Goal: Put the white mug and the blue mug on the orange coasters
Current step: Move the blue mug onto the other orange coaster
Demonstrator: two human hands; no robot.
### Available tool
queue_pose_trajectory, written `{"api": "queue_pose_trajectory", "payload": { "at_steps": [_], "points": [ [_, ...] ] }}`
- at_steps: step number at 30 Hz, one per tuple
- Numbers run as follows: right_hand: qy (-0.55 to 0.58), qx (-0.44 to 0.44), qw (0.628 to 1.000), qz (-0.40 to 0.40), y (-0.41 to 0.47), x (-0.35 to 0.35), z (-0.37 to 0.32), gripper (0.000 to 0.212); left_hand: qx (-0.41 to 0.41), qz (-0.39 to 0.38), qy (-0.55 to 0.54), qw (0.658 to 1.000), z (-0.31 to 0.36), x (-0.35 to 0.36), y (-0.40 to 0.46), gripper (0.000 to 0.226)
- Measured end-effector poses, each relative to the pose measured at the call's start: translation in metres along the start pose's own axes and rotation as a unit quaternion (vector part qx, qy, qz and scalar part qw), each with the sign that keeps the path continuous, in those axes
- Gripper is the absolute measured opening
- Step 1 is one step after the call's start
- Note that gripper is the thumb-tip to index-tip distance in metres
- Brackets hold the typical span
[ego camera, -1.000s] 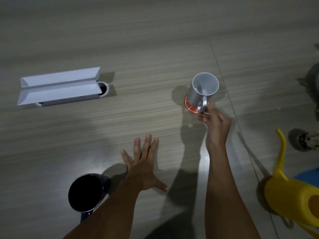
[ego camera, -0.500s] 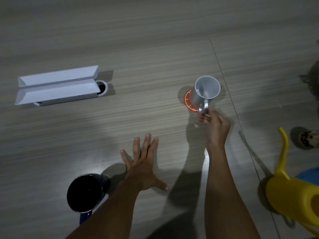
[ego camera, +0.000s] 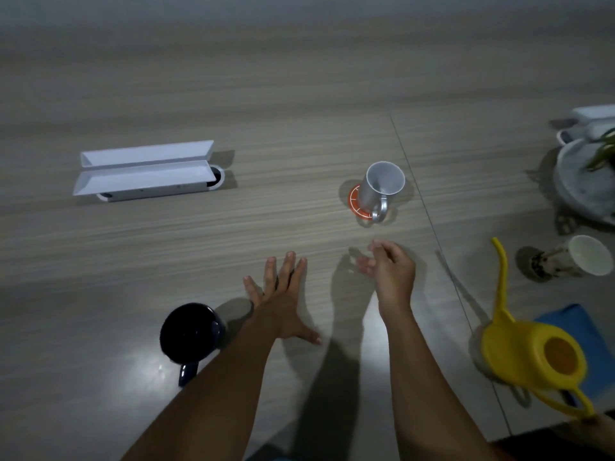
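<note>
Standing upright on an orange coaster, the white mug serves as the landmark, its handle turned toward the person. Only the coaster's left and near rim shows from under the mug.

Right hand: nearer the person than the white mug and clear of it, lifted off the table, fingers loosely curled and parted, holding nothing.

Left hand: nearer and left of the white mug, palm down on the table, fingers spread flat, gripping nothing.

Blue mug: well apart from the white mug, nearer and farther left, just left of the left wrist; upright on the bare table, handle toward the person, interior dark.

White box: far left of the white mug, long, lid folded open.

Yellow watering can: nearer and right of the white mug, spout raised, beside a blue cloth.

Small pale cup: right of the white mug, tipped on its side.

Round planter: far right of the white mug, bearing green leaves; cut off by the edge.
</note>
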State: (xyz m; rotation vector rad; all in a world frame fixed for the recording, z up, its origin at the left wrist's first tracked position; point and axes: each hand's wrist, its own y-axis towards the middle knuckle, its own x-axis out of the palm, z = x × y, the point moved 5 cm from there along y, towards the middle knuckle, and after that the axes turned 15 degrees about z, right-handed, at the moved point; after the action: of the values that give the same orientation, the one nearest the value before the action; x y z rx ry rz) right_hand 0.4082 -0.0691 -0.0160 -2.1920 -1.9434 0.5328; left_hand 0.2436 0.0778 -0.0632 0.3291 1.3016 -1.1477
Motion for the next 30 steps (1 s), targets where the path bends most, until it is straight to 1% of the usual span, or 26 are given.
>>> {"api": "queue_pose_trajectory", "payload": {
  "at_steps": [2,5,8,11,12,14,16,18,20,21,23,25,26,28,30],
  "points": [
    [-0.029,0.002,0.999,-0.041,-0.031,-0.010,0.012,0.022,0.019,0.029,0.005,0.999,0.003,-0.002,-0.012,0.151],
    [-0.082,-0.018,0.991,-0.101,-0.079,-0.020,0.029,0.024,0.037,0.057,-0.031,0.997,0.000,0.002,-0.042,0.123],
    [-0.139,-0.062,0.977,-0.151,-0.116,-0.025,0.046,0.025,0.075,0.092,-0.034,0.992,-0.013,0.014,-0.088,0.099],
    [-0.204,-0.134,0.955,-0.166,-0.143,-0.027,0.060,0.015,0.120,0.124,-0.063,0.983,-0.038,0.024,-0.134,0.083],
    [-0.226,-0.153,0.947,-0.172,-0.152,-0.026,0.065,0.018,0.135,0.131,-0.075,0.979,-0.048,0.026,-0.147,0.079],
    [-0.271,-0.190,0.922,-0.201,-0.171,-0.023,0.078,0.032,0.145,0.156,-0.109,0.971,-0.067,0.026,-0.169,0.071],
    [-0.325,-0.247,0.879,-0.245,-0.188,-0.017,0.092,0.047,0.112,0.191,-0.169,0.960,-0.084,0.022,-0.187,0.061],
    [-0.387,-0.308,0.822,-0.281,-0.200,-0.014,0.109,0.062,0.061,0.236,-0.225,0.944,-0.101,0.019,-0.202,0.047],
    [-0.445,-0.348,0.773,-0.290,-0.205,-0.016,0.125,0.074,-0.014,0.277,-0.292,0.915,-0.118,0.017,-0.212,0.036],
    [-0.462,-0.360,0.758,-0.286,-0.205,-0.017,0.130,0.077,-0.063,0.289,-0.335,0.894,-0.127,0.016,-0.215,0.032],
    [-0.476,-0.374,0.746,-0.276,-0.205,-0.018,0.134,0.080,-0.153,0.301,-0.426,0.839,-0.139,0.011,-0.219,0.029],
    [-0.482,-0.375,0.743,-0.273,-0.206,-0.017,0.134,0.080,-0.193,0.310,-0.483,0.796,-0.145,0.006,-0.220,0.029],
    [-0.485,-0.375,0.742,-0.271,-0.207,-0.017,0.135,0.080,-0.198,0.301,-0.510,0.781,-0.146,0.003,-0.219,0.029],
    [-0.493,-0.369,0.740,-0.269,-0.208,-0.017,0.135,0.080,-0.193,0.253,-0.568,0.759,-0.143,-0.001,-0.215,0.031],
    [-0.499,-0.363,0.740,-0.268,-0.209,-0.016,0.134,0.079,-0.187,0.209,-0.601,0.749,-0.136,-0.005,-0.211,0.028]
  ]
}}
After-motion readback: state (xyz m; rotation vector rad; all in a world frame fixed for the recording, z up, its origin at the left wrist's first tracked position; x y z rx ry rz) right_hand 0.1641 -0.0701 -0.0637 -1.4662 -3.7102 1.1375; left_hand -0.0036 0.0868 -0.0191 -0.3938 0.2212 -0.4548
